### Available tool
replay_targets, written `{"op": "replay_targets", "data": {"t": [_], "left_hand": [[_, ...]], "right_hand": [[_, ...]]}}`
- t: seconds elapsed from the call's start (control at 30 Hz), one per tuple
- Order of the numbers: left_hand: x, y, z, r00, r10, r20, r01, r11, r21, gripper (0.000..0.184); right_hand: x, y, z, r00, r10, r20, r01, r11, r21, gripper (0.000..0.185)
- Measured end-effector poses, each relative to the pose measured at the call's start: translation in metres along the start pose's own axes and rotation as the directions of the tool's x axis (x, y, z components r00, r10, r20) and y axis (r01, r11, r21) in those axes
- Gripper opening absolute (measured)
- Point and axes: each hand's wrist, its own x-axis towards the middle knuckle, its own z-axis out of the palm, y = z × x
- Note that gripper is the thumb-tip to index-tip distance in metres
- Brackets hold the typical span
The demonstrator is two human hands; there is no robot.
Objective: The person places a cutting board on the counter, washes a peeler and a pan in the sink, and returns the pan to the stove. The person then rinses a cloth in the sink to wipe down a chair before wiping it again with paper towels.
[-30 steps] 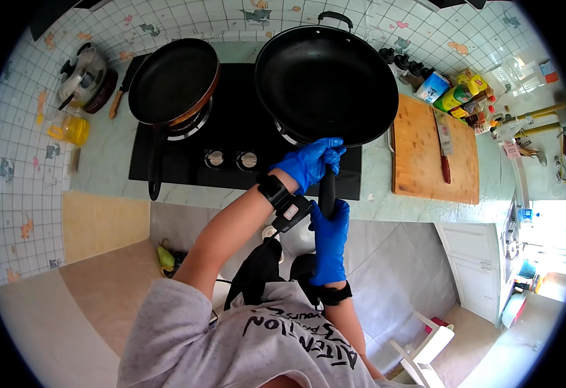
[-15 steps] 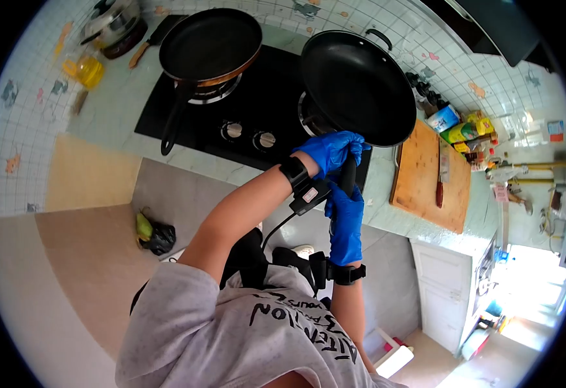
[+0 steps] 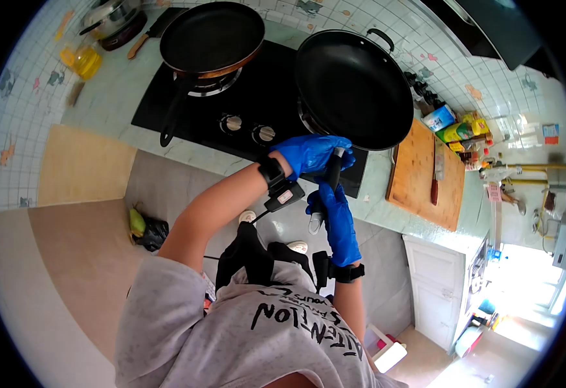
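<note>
A large black wok [image 3: 357, 90] sits tilted over the right burner of the black gas stove [image 3: 192, 123], its long handle pointing toward me. Both my hands wear blue gloves. My left hand [image 3: 312, 155] is closed on the handle [image 3: 335, 169] close to the pan. Lower down, my right hand [image 3: 338, 223] wraps the same handle, whose metal loop end [image 3: 315, 223] sticks out beside it. A black frying pan [image 3: 211, 37] with its handle toward me rests on the left burner.
A wooden cutting board [image 3: 419, 184] with a cleaver [image 3: 437, 171] lies at the right. Packets and bottles [image 3: 461, 132] stand behind it. At the left are an oil jug [image 3: 85, 61], a lidded pot [image 3: 111, 19] and a knife [image 3: 147, 35]. A black bag [image 3: 150, 233] lies on the floor.
The handle's near end has swung left, and its metal loop has come into view. My left hand has shifted left and slightly down with it. The whole view has moved a little.
</note>
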Motion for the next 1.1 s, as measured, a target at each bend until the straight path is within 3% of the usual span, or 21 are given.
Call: {"op": "replay_targets", "data": {"t": [0.1,0.23,0.3,0.37,0.43,0.5,0.73,0.83,0.9,0.93,1.03,1.1], "left_hand": [[-0.010,-0.003,0.001,0.998,-0.064,-0.002,0.064,0.997,0.043,0.040],[-0.036,-0.011,0.009,0.999,-0.013,0.029,0.010,0.994,0.107,0.042],[-0.046,-0.014,0.014,0.999,0.005,-0.047,0.006,0.976,0.220,0.040],[-0.048,-0.017,0.013,0.998,-0.043,-0.048,0.054,0.969,0.242,0.040],[-0.051,-0.018,0.014,0.999,0.041,0.002,-0.040,0.949,0.313,0.040],[-0.053,-0.014,0.014,1.000,0.029,0.000,-0.027,0.932,0.362,0.042],[-0.059,-0.018,0.011,0.995,0.001,-0.100,0.044,0.895,0.444,0.046],[-0.063,-0.027,0.013,0.990,-0.029,-0.141,0.086,0.906,0.415,0.049],[-0.069,-0.037,0.018,0.979,0.091,-0.183,-0.040,0.963,0.266,0.050],[-0.070,-0.040,0.021,0.968,0.053,-0.246,-0.013,0.987,0.162,0.045],[-0.073,-0.061,0.005,0.945,0.112,-0.306,-0.086,0.992,0.096,0.042],[-0.066,-0.081,-0.009,0.955,0.056,-0.291,-0.020,0.992,0.126,0.038]], "right_hand": [[-0.002,-0.001,-0.005,0.999,-0.012,0.052,0.011,1.000,0.023,0.033],[0.000,0.002,-0.008,0.998,0.025,0.052,-0.028,0.997,0.065,0.030],[0.000,0.001,-0.010,0.998,0.047,0.052,-0.050,0.997,0.055,0.030],[-0.001,0.003,-0.014,0.985,0.017,0.169,-0.017,1.000,0.003,0.033],[0.000,0.002,-0.013,0.984,-0.005,0.177,-0.003,0.999,0.044,0.036],[0.007,0.004,-0.011,0.988,-0.036,0.147,0.062,0.982,-0.177,0.039],[0.004,0.017,-0.016,0.983,0.058,0.172,-0.017,0.973,-0.230,0.055],[-0.007,0.015,-0.019,0.993,0.039,0.110,-0.017,0.981,-0.196,0.064],[-0.011,0.016,-0.033,0.986,0.039,0.162,-0.027,0.997,-0.076,0.057],[-0.018,0.011,-0.043,0.984,0.013,0.178,-0.005,0.999,-0.045,0.049],[-0.036,0.013,-0.081,0.994,-0.030,0.103,0.038,0.997,-0.071,0.044],[-0.054,0.019,-0.109,0.998,-0.064,0.022,0.066,0.996,-0.065,0.038]]}}
